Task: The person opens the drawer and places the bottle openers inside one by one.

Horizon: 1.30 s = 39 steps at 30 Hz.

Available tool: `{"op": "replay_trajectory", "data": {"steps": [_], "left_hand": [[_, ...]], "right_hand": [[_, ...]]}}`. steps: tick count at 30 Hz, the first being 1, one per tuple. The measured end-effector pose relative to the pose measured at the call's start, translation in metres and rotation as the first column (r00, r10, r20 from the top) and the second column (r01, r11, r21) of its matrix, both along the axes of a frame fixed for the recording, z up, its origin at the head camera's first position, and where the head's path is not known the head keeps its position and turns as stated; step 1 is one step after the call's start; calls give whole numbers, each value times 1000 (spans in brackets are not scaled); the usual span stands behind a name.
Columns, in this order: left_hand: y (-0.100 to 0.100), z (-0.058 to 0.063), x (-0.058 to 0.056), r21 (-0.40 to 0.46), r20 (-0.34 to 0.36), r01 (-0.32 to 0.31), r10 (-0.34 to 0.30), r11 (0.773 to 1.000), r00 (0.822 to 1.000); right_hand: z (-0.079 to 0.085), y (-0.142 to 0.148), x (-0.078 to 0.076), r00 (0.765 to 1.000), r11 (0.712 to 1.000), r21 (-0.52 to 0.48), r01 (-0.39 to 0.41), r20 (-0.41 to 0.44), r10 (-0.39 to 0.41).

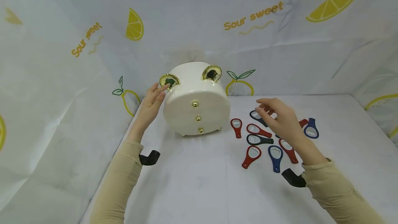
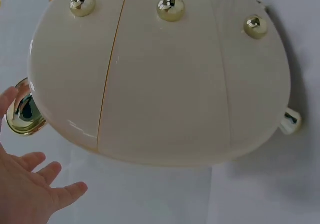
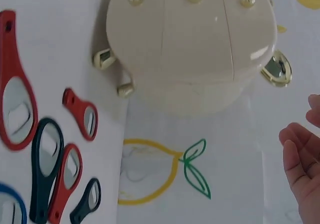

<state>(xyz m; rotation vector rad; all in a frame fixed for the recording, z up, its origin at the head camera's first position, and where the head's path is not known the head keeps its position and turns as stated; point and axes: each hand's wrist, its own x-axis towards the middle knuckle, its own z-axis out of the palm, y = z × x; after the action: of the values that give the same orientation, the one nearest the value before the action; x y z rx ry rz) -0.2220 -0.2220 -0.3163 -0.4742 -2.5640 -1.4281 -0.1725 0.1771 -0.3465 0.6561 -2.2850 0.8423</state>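
Observation:
A cream-white rounded box [image 1: 180, 110] with three gold knobs stands at the back of the table, seams between its front panels. My left hand [image 1: 152, 101] is at its left side, fingers extended, with a fingertip overlapping the left gold ear-shaped fitting [image 1: 171, 78]. That hand [image 2: 30, 189] has its fingers spread apart in the left wrist view. Over the bottle openers on the right, my right hand [image 1: 281, 118] hovers with bent, relaxed fingers and nothing held. Below it lie red [image 1: 247, 161], blue [image 1: 276, 163] and black bottle openers [image 1: 264, 140], some partly hidden by the hand.
A second gold ear-shaped fitting [image 1: 212, 73] tops the box's right side. Small gold feet [image 2: 291, 121] support it. Behind hangs a white cloth [image 1: 186, 20] printed with lemons and lettering. Black wrist mounts [image 1: 293, 178] jut out below both forearms. A white sheet [image 1: 192, 182] covers the table.

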Motion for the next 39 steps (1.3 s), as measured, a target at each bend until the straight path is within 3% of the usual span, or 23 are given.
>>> {"op": "replay_trajectory", "data": {"steps": [6,11,16,20,25,29,32,35,39], "left_hand": [[15,2,-24,55,51,47,-50,997,997],[19,-1,-38,113,87,37,-47,993,995],[21,-1,-38,213,105,48,-72,976,992],[25,2,-31,240,124,39,-71,970,990],[30,5,-29,242,126,64,-97,968,987],[34,5,-28,254,123,78,-112,964,986],[36,4,-27,258,124,61,-96,964,988],[38,4,-25,253,132,44,-79,967,988],[38,4,-22,239,140,34,-69,970,988]], "right_hand": [[5,-46,-23,964,956,-141,-257,-108,243],[8,-83,-34,927,900,-224,-375,-73,368],[3,-112,-41,896,855,-359,-373,99,433],[-3,-127,-48,841,826,-424,-373,222,494],[-10,-140,-57,767,784,-488,-383,306,565],[-12,-146,-60,726,770,-532,-352,364,583],[-13,-148,-60,721,770,-549,-324,384,577],[-13,-148,-60,731,762,-574,-300,375,570],[-16,-149,-61,734,728,-623,-288,344,585]]}}
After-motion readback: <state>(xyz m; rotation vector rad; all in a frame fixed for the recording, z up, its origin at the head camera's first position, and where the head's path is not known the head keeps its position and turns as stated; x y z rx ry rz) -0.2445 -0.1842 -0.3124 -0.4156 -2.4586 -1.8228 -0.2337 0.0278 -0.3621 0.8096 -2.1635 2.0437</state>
